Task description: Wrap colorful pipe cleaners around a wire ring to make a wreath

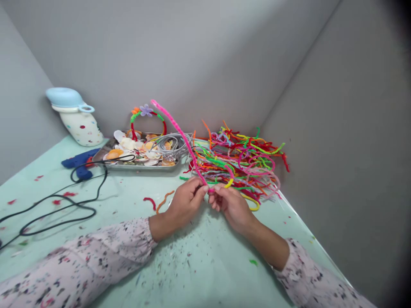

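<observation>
A long pink pipe cleaner (pixel 178 128) slants up and to the left from between my hands. My left hand (pixel 189 197) pinches it near its lower end. Close beside, my right hand (pixel 231 204) has thumb and fingers pressed together on the same lower end. A yellow piece with a pink tip (pixel 229 183) shows just above my right hand; whether it is held cannot be told. Behind my hands lies a loose pile of coloured pipe cleaners (pixel 247 160).
A metal tray (pixel 144 168) holds cut-out pieces, coiled wire (pixel 175 144) and a flowered hoop (pixel 165 127). Left of it are a blue glue gun (pixel 80 160), black cable (pixel 69 207) and white bottle (pixel 81 126). Red (pixel 149 201) and orange scraps (pixel 164 200) lie near my left hand.
</observation>
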`<state>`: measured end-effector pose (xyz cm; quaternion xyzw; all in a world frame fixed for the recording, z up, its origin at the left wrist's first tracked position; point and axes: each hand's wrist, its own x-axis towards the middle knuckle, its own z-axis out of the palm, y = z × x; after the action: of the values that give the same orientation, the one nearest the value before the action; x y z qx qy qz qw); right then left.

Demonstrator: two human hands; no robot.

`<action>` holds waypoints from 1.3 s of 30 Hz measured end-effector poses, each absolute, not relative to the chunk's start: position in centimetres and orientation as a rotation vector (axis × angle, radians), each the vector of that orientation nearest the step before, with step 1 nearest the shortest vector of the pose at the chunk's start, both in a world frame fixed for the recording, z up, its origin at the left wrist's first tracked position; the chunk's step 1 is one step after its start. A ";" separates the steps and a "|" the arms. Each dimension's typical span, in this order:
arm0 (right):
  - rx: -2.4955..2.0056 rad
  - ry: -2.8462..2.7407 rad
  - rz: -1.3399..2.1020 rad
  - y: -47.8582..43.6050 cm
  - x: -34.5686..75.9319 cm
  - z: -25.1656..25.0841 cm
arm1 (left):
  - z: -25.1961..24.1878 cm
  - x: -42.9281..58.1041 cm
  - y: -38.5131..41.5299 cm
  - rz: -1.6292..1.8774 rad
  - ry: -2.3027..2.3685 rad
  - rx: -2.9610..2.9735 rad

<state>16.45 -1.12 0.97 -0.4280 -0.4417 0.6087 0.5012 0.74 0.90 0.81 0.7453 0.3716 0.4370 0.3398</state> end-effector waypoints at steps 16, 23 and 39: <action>-1.137 -1.144 1.408 1.1 15.7 -0.9 | 0.9 0.3 2.4 1.090 1.139 2.023; -1.163 -1.154 1.408 1.0 15.5 -0.5 | 0.8 0.3 2.7 1.030 1.169 2.039; -1.176 -1.136 1.385 1.1 15.5 -0.7 | 0.4 0.4 2.7 1.051 1.182 1.970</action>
<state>15.55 1.12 -0.68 -0.4817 -0.4656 0.5673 0.4790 0.42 2.74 0.41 0.7432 0.4460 0.3964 0.3026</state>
